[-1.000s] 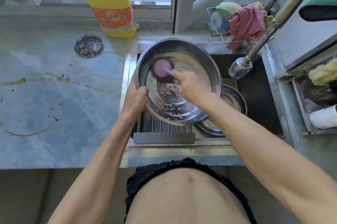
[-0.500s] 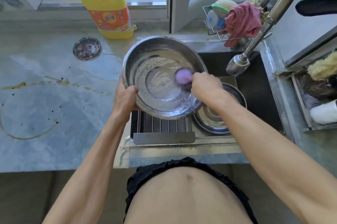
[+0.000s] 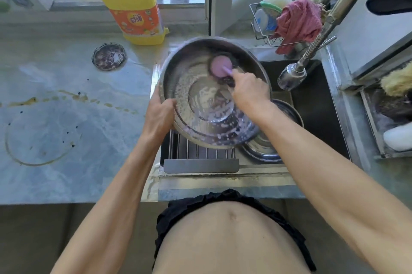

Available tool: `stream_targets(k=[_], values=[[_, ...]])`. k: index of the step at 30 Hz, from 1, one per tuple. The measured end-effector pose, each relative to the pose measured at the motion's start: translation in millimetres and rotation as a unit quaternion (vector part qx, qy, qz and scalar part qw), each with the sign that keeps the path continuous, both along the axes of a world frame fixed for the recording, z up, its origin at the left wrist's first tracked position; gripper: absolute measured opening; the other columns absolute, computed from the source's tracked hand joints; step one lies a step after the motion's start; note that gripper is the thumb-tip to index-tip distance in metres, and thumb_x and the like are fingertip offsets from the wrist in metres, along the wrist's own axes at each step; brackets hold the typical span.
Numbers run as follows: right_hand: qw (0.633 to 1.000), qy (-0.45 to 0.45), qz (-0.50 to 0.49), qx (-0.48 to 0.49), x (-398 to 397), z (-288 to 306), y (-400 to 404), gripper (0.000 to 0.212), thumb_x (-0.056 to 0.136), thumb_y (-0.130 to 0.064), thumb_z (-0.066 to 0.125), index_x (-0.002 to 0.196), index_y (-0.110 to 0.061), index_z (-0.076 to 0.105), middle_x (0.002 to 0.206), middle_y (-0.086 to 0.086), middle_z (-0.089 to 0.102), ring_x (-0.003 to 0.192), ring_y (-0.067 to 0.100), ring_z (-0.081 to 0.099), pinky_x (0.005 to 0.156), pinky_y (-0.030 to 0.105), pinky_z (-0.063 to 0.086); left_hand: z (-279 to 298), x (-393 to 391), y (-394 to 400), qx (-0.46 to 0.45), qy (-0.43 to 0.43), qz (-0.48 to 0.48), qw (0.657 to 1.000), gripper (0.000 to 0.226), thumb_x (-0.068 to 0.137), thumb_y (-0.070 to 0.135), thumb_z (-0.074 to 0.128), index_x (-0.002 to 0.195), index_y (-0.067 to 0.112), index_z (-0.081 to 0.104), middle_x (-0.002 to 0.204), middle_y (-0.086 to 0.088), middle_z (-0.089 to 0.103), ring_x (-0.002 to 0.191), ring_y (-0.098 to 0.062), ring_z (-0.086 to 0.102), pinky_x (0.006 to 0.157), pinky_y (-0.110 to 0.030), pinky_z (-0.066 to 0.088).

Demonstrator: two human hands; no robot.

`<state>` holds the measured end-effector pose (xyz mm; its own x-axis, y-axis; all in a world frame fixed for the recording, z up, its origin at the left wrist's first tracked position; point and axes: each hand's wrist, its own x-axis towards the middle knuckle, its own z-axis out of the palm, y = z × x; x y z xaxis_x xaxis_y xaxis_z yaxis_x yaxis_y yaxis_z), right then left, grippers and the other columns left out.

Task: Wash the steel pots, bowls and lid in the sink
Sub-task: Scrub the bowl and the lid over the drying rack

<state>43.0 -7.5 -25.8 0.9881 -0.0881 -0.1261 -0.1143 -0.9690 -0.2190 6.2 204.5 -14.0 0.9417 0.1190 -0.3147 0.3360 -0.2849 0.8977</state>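
While left hand (image 3: 159,115) grips tilted soapy bowl (image 3: 200,104), right hand (image 3: 249,89) reaches in, fingers apparently pinching purple scrubber (image 3: 219,66).

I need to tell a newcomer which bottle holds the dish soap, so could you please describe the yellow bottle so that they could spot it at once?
Start at the sink and look to the far left, where the counter meets the window sill. There stands the yellow bottle, upright, with a handle, an orange-red pump and an orange label. Nothing else nearby is yellow.
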Motion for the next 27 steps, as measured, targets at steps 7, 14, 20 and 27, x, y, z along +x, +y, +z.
stream_targets(k=[7,14,20,27], values=[[0.950,0.079,0.173,0.250,-35,-11,24,0.063,0.090,-0.001,0.047,0.139,-0.039,0.053,0.118,0.004,0.069,0.079,0.023,0.068,0.070,0.042,0.059,-7,-2,-7,0.028,-0.017,-0.005,0.999,0.078,0.075,0.015,0.048,0.151,0.033,0.045,0.124,0.002,0.067,0.114,-0.019,0.064,0.102,-0.047,0.054],[0.966,0.065,0.111,0.224,-33,-17,20,0.060,0.092,-0.003,0.045,0.141,-0.037,0.050,0.123,0.003,0.067,0.078,0.014,0.063,0.075,0.037,0.057,-13,-15,-11,0.043,-0.026,-0.021,0.998,0.071,0.090,0.006,0.052,0.154,0.035,0.042,0.128,0.005,0.066,0.106,-0.011,0.064,0.096,-0.031,0.054],[0.968,-0.004,-0.075,0.241,-24,-25,-3,0.059,0.094,-0.003,0.043,0.143,-0.036,0.048,0.112,-0.006,0.064,0.078,0.014,0.062,0.066,0.030,0.052,-13,-13,-1,0.053,-0.046,-0.019,0.997,0.071,0.091,0.008,0.048,0.155,0.039,0.039,0.116,0.015,0.067,0.099,0.008,0.060,0.087,-0.015,0.051],[0.975,0.010,-0.045,0.218,-29,-25,-6,0.054,0.098,-0.011,0.044,0.142,-0.041,0.047,0.124,0.001,0.065,0.081,0.020,0.064,0.077,0.040,0.058,-12,-7,-1,0.049,-0.053,-0.013,0.997,0.070,0.092,0.011,0.047,0.153,0.044,0.040,0.115,0.018,0.067,0.102,0.005,0.061,0.095,-0.024,0.050]])
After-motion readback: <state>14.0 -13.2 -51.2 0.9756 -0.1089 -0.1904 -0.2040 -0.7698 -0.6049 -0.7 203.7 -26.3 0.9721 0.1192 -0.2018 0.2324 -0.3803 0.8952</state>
